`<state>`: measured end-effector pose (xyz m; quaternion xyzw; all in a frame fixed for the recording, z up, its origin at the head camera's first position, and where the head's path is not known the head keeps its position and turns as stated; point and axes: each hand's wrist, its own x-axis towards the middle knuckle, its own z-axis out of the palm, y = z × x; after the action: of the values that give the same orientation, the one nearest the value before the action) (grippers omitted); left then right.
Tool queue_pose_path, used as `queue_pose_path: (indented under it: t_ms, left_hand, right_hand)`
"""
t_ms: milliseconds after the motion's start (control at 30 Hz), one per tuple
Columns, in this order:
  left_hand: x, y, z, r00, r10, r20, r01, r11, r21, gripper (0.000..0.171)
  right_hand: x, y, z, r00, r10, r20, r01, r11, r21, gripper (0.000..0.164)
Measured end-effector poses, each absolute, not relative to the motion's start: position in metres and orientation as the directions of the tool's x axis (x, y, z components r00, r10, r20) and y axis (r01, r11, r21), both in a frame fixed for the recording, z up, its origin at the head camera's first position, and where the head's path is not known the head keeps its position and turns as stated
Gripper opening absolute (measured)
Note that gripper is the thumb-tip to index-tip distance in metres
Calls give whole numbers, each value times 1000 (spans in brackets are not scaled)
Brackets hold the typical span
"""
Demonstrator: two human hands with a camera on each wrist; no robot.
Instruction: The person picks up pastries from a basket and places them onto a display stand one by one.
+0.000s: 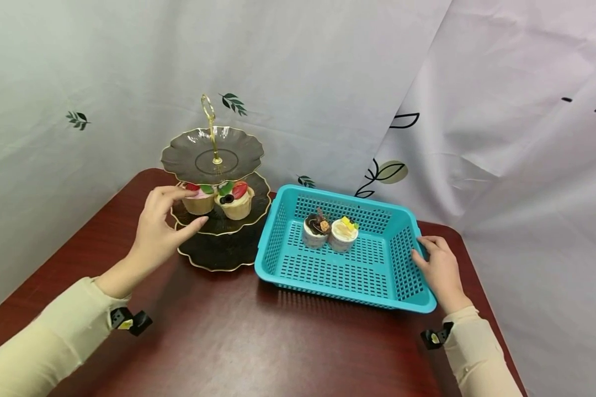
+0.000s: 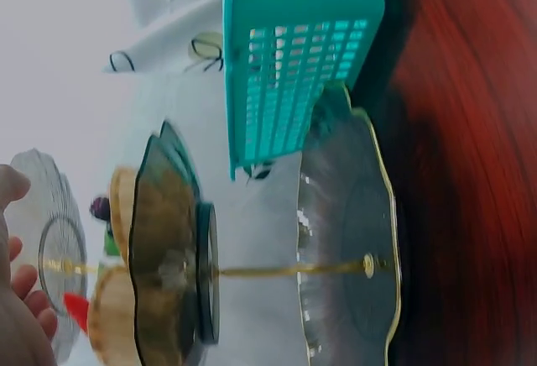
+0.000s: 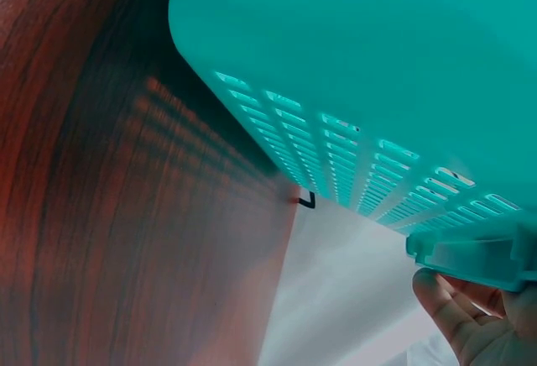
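My left hand (image 1: 161, 223) is beside a three-tier stand, thumb and fingers spread apart. Its fingertips overlap a pink-topped cupcake (image 1: 198, 204) on the middle tier (image 1: 218, 223). Right of that cupcake sits a cream-topped one (image 1: 235, 204) with a strawberry slice and a dark berry. Over at the turquoise basket (image 1: 338, 300), my right hand (image 1: 442, 270) grips the right rim. In the right wrist view its fingers (image 3: 445, 307) lie under the rim's edge. Inside the basket, a chocolate-topped cupcake (image 1: 315, 230) stands against a yellow-topped one (image 1: 343, 234).
The top tier (image 1: 184, 157), with a gold ring handle (image 1: 207, 107), hangs over the cupcakes. Below, the bottom tier (image 1: 218, 256) stands close to the basket's left side. A white curtain (image 1: 303, 82) with leaf prints lines the back of the dark red table (image 1: 278, 353).
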<state>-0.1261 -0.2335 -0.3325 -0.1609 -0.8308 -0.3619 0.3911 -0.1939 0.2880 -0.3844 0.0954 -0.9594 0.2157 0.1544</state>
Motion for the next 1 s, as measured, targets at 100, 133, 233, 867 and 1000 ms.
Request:
queue_pose_path:
  t_ms: [100,133,233,867,1000]
  left_hand:
    - [-125,-223,-333,-581,17,813,622,655,430,44]
    - [-125,-220,-333,-561,29,827,644,643,414,47]
    - [-124,-207,-332,-515,76,854,696,619,365,52]
    - [-137,-132,-341,-702,379,603,686,589,427,56]
    - [-147,-118,-335,-722,411,557,677,589,442,59]
  right_hand:
    - [-193,287,-385,-935,-117,334,-249,889,-386,43]
    - [-193,287,-385,-935,-116,334,-248,889,-385,43]
    - [-192,287,-385,-934,-110,341,-247,888,-388,43]
    - [-191,287,-382,-940,-116,319,-243,887,-392,44]
    - [-192,286,-381,-943,-117,310,-241,885,-398,44]
